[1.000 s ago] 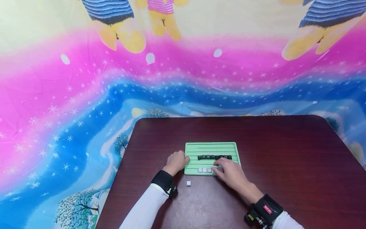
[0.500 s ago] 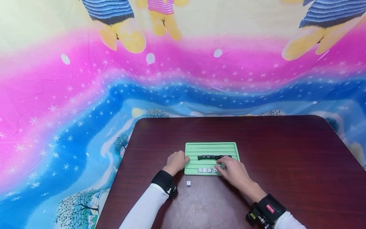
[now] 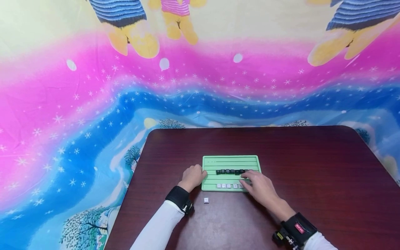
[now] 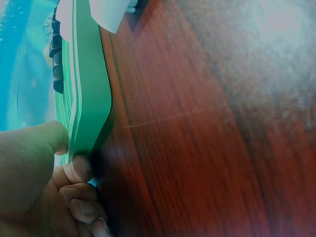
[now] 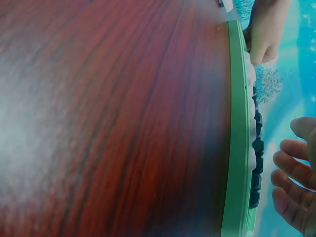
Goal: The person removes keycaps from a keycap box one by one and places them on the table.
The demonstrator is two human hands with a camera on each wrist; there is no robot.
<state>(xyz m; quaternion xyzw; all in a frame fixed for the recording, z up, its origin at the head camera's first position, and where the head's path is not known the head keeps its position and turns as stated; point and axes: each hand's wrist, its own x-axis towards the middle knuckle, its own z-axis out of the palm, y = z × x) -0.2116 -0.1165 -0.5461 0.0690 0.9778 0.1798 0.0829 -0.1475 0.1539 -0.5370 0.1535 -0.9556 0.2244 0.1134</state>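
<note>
A green tray (image 3: 231, 159) with ridged rows lies on the table. My left hand (image 3: 192, 177) pinches its left edge, thumb on the rim and curled fingers against the side, as the left wrist view shows. Black keycaps (image 3: 227, 172) stand in a line across the tray's middle. Nearer to me, white keycaps (image 3: 223, 186) sit in the front row, with a small gap within it. Over the right end of both rows hovers my right hand (image 3: 260, 187), fingers loosely bent and holding nothing, hiding part of the tray. One loose white keycap (image 3: 206, 200) lies in front of the tray.
The dark red wooden table (image 3: 318, 166) extends well to both sides of the tray. Behind it hangs a printed cloth (image 3: 200, 76) in pink and blue. Both wrists carry black straps with cameras (image 3: 298, 225).
My right hand has slid to the right along the front row, uncovering more white keycaps, and now covers some black ones at the right. The left hand and tray have stayed still.
</note>
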